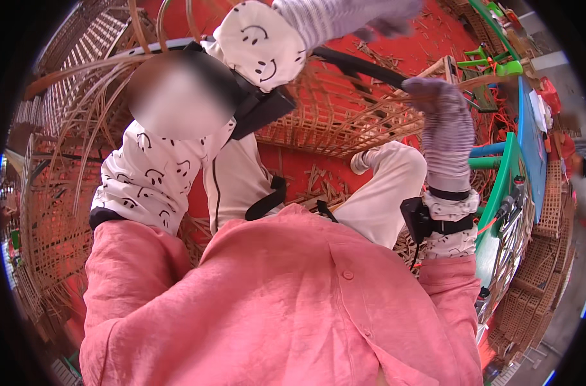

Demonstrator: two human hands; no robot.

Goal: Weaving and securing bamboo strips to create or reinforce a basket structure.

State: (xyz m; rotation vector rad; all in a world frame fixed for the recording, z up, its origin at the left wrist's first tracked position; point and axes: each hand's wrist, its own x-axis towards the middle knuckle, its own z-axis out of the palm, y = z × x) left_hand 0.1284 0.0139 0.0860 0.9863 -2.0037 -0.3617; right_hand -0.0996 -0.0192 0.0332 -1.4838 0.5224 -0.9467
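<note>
In striped grey-purple work gloves, both my hands are at the far side of a brown woven lattice piece [344, 125] with open squares, which stands in front of my knees. My left hand [376, 19] reaches across to the top of the view; its fingers are smeared by motion. My right hand [438, 100] is closed at the right end of the lattice, its fingers curled down. A long dark bar [364, 66] runs up to those fingers. Blur hides whether they grip the bar, a brown strand or something else.
Cut strips [315, 186] litter the red floor [293, 164]. Woven panels with loose long canes [81, 135] crowd the left. At right stand a green plastic chair [497, 193], a blue board [531, 151] and stacked woven pieces [531, 289].
</note>
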